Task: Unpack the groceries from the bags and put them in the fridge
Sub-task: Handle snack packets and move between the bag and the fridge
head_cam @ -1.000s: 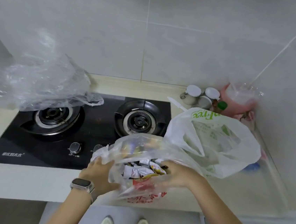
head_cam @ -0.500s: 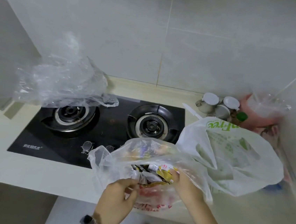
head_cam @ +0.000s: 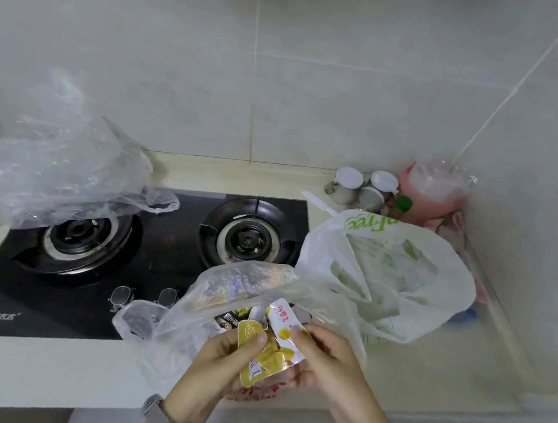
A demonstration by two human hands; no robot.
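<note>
Here both hands, left hand (head_cam: pixel 216 366) and right hand (head_cam: pixel 324 360), fingers clamped on yellow snack packets (head_cam: pixel 270 344) above clear bag (head_cam: pixel 227 295).

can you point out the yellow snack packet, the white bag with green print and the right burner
yellow snack packet (head_cam: pixel 268 349), head view, on its yellow middle between the two hands
white bag with green print (head_cam: pixel 398 275), head view, on its bulging front side
right burner (head_cam: pixel 248 241), head view, on the centre cap
</note>
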